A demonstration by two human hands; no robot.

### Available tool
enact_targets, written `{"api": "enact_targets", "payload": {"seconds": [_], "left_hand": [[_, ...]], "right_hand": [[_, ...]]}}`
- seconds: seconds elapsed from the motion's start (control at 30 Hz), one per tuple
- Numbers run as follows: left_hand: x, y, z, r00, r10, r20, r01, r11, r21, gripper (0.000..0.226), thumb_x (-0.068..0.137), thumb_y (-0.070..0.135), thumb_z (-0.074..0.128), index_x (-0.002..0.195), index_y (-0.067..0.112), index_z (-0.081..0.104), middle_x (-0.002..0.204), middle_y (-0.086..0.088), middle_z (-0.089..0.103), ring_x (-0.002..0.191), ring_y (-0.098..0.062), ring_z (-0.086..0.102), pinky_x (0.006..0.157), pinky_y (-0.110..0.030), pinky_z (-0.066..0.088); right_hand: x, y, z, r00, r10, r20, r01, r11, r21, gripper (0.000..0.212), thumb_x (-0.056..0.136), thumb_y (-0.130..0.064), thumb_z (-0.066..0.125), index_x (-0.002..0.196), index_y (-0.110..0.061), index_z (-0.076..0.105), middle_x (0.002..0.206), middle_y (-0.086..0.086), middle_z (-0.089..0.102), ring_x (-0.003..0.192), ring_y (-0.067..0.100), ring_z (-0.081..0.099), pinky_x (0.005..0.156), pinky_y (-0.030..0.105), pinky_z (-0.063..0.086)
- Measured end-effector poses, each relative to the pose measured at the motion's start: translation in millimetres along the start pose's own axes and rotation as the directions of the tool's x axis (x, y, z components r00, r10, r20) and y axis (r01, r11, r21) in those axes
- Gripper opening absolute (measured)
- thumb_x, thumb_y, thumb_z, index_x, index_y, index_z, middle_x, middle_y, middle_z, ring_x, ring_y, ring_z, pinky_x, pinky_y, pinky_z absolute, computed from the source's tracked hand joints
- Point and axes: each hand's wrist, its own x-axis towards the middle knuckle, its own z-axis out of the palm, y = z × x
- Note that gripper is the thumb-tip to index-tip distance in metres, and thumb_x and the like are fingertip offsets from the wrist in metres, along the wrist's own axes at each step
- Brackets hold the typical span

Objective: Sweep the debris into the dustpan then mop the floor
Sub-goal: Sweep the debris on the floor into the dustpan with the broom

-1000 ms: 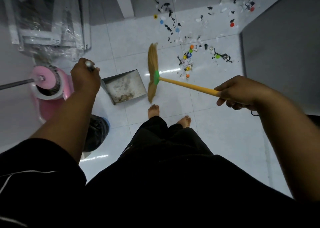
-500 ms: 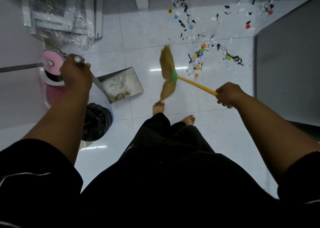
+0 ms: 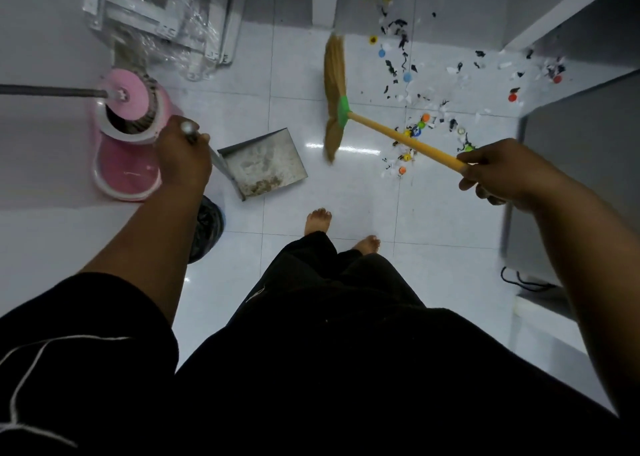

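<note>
Gripping in the left hand [image 3: 181, 158], fingers curled tight, the thin handle of the grey metal dustpan [image 3: 266, 165], set on the white tiled floor [image 3: 346, 199]. Clamping in the right hand [image 3: 498, 175] the yellow-handled straw broom [image 3: 381, 126], bristles near the pan's open edge. Beyond, scattered debris of coloured caps and black scraps [image 3: 420, 125]. Far left, a pink mop bucket [image 3: 128, 175].

yellow broom handle [image 3: 401, 136], green collar; pink mop bucket [image 3: 128, 175]; debris [image 3: 420, 126] seemingly multicoloured.

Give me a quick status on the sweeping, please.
Left hand grips dustpan handle, right hand grips broom. Broom head between dustpan and unswept debris. Nothing blocks the pan; mop bucket beside it.
</note>
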Motion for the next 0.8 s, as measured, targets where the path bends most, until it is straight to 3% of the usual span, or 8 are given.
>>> {"api": "enact_targets", "payload": {"seconds": [0.07, 0.13, 0.2, 0.3, 0.43, 0.53, 0.6, 0.8], "left_hand": [[-10.0, -9.6, 3.4, 0.999, -0.045, 0.003, 0.045, 0.991, -0.126, 0.01, 0.09, 0.004, 0.056, 0.095, 0.012, 0.057, 0.086, -0.001, 0.054, 0.079, -0.01, 0.05, 0.077, -0.007, 0.046], [-21.2, -21.2, 9.4, 0.996, -0.094, -0.006, 0.09, 0.966, -0.243, 0.017, 0.089, -0.004, 0.055, 0.092, 0.013, 0.052, 0.08, 0.005, 0.051, 0.071, -0.003, 0.049, 0.069, 0.004, 0.04], [-32.4, -36.9, 15.4, 0.99, -0.137, -0.012, 0.128, 0.947, -0.295, 0.019, 0.088, -0.007, 0.056, 0.091, 0.012, 0.053, 0.078, 0.008, 0.05, 0.069, 0.001, 0.05, 0.071, 0.001, 0.043], [-49.4, -65.6, 22.4, 0.981, -0.192, -0.018, 0.177, 0.934, -0.31, 0.012, 0.088, -0.001, 0.06, 0.092, 0.01, 0.058, 0.087, -0.001, 0.058, 0.076, -0.006, 0.054, 0.082, -0.018, 0.05], [-70.1, -98.9, 24.8, 0.976, -0.207, -0.069, 0.195, 0.969, -0.151, 0.01, 0.087, 0.017, 0.064, 0.094, 0.01, 0.063, 0.088, 0.003, 0.061, 0.079, -0.005, 0.053, 0.071, 0.0, 0.036], [-83.4, -119.4, 23.3, 0.952, -0.3, -0.056, 0.288, 0.944, -0.162, 0.013, 0.088, 0.02, 0.065, 0.095, 0.01, 0.063, 0.093, -0.004, 0.068, 0.086, -0.019, 0.064, 0.081, -0.03, 0.054], [-91.2, -126.3, 21.1, 0.926, -0.376, -0.034, 0.358, 0.905, -0.23, 0.011, 0.088, 0.016, 0.064, 0.097, 0.01, 0.064, 0.095, -0.008, 0.068, 0.09, -0.023, 0.065, 0.081, -0.042, 0.057], [-105.0, -128.5, 23.3, 0.913, -0.405, -0.054, 0.393, 0.906, -0.157, 0.006, 0.09, 0.015, 0.062, 0.095, 0.013, 0.063, 0.096, -0.004, 0.067, 0.087, -0.017, 0.062, 0.075, -0.027, 0.048]], "right_hand": [[3.8, -27.8, 6.8, 0.997, -0.071, 0.016, 0.071, 0.997, -0.001, 0.035, 0.093, -0.009, 0.057, 0.128, -0.011, 0.063, 0.082, 0.009, 0.073, 0.054, 0.019, 0.056, 0.039, 0.024, 0.041], [9.4, -57.6, 19.6, 0.991, -0.129, 0.044, 0.128, 0.992, 0.012, 0.037, 0.094, -0.01, 0.057, 0.131, -0.011, 0.06, 0.083, 0.01, 0.072, 0.054, 0.019, 0.055, 0.04, 0.024, 0.04], [16.3, -88.5, 37.8, 0.982, -0.169, 0.086, 0.167, 0.986, 0.026, 0.04, 0.095, -0.009, 0.056, 0.134, -0.01, 0.057, 0.085, 0.012, 0.071, 0.055, 0.019, 0.054, 0.042, 0.025, 0.041], [26.4, -134.3, 71.6, 0.967, -0.193, 0.169, 0.183, 0.98, 0.071, 0.037, 0.095, -0.008, 0.055, 0.132, -0.01, 0.057, 0.088, 0.016, 0.07, 0.056, 0.019, 0.052, 0.046, 0.027, 0.04], [42.1, -187.3, 119.4, 0.945, -0.154, 0.29, 0.111, 0.981, 0.159, 0.023, 0.094, -0.007, 0.053, 0.115, -0.008, 0.061, 0.085, 0.019, 0.066, 0.052, 0.016, 0.047, 0.047, 0.026, 0.036], [56.2, -217.5, 163.1, 0.919, -0.095, 0.382, 0.044, 0.989, 0.14, 0.023, 0.092, -0.006, 0.051, 0.111, 0.002, 0.059, 0.084, 0.018, 0.064, 0.048, 0.014, 0.043, 0.044, 0.023, 0.033], [65.1, -230.0, 193.6, 0.901, -0.054, 0.431, 0.007, 0.994, 0.112, 0.022, 0.093, -0.006, 0.049, 0.111, 0.003, 0.056, 0.085, 0.018, 0.063, 0.046, 0.012, 0.042, 0.043, 0.023, 0.032], [96.0, -234.8, 249.7, 0.9, 0.061, 0.432, -0.027, 0.996, -0.084, 0.016, 0.096, -0.011, 0.043, 0.1, -0.001, 0.056, 0.076, 0.009, 0.063, 0.05, 0.012, 0.043, 0.045, 0.021, 0.033]]}}
